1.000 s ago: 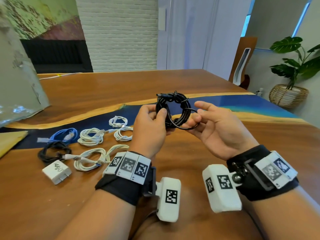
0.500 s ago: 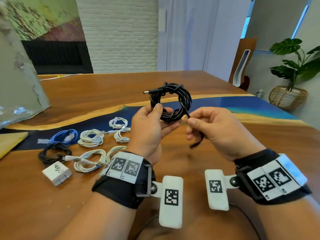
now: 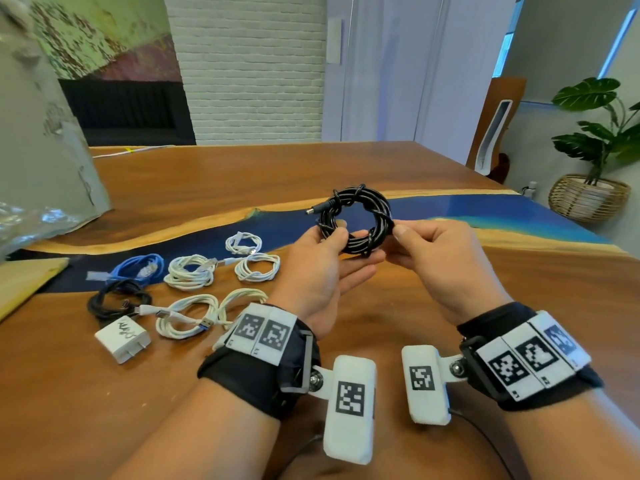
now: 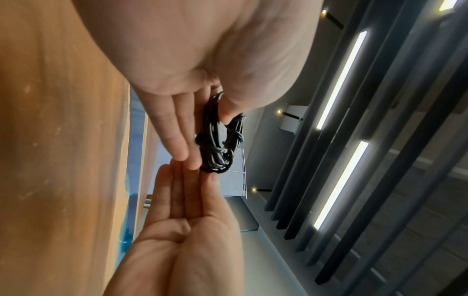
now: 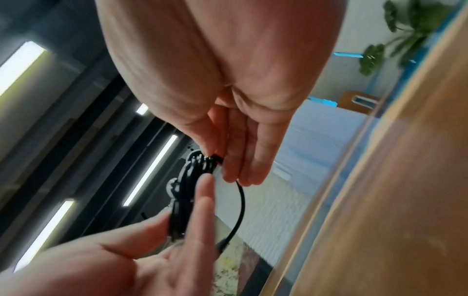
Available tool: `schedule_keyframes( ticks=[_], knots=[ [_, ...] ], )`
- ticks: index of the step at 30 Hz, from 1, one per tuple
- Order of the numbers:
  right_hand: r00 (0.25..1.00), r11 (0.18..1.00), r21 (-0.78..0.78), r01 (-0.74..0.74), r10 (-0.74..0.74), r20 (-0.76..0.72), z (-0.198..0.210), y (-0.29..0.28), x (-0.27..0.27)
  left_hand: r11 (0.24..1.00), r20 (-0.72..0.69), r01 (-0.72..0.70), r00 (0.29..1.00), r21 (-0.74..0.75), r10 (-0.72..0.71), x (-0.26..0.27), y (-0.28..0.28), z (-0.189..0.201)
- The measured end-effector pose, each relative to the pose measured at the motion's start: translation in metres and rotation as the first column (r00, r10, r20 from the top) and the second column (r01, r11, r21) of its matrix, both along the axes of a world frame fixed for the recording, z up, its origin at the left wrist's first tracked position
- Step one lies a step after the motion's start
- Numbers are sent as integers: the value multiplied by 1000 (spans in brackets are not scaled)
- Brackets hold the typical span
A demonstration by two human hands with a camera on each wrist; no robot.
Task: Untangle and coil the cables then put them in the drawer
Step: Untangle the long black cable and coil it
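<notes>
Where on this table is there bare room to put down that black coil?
Bare wood lies on the table right of the right hand, and across the far side beyond the blue strip. The near left is crowded: white cables, blue cable, charger.

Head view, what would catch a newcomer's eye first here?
First, the black coil held up mid-frame over the table, the left hand gripping one side and the right hand pinching the other. Next, the white, blue and black cables lying on the table to the left, with a white charger nearest.
</notes>
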State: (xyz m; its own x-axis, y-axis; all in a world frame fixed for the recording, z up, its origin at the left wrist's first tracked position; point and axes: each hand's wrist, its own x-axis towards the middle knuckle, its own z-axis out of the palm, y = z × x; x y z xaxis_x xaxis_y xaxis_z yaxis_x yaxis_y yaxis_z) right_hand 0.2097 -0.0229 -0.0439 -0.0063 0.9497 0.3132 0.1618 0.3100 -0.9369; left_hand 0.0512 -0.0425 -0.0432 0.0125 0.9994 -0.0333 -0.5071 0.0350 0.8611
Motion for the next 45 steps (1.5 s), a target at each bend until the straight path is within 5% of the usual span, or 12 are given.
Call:
schedule_keyframes(
  ticks=[4,7,20,30,35,45],
  knots=[
    [881,950,-154,-270,180,-437,3,-7,-11,1000,-90,12,996,13,-11,-1,2,-5],
    [827,944,-185,-274,133,-546,3,-8,-15,999,-138,40,990,22,-37,0,2,-5],
    [791,941,-262,-216,12,-611,-6,-6,-28,956,-527,81,846,281,83,7,10,-14],
    [888,942,-245,-229,99,-449,-10,-9,-32,978,-499,-22,857,208,126,-1,13,-15],
    [901,982,-183,-35,-48,-432,-10,-6,-27,977,-492,-12,863,212,117,0,12,-11],
    [868,970,-164,-180,79,-490,-5,-5,-32,967,-444,-186,862,174,246,-12,21,-20]
  ],
)
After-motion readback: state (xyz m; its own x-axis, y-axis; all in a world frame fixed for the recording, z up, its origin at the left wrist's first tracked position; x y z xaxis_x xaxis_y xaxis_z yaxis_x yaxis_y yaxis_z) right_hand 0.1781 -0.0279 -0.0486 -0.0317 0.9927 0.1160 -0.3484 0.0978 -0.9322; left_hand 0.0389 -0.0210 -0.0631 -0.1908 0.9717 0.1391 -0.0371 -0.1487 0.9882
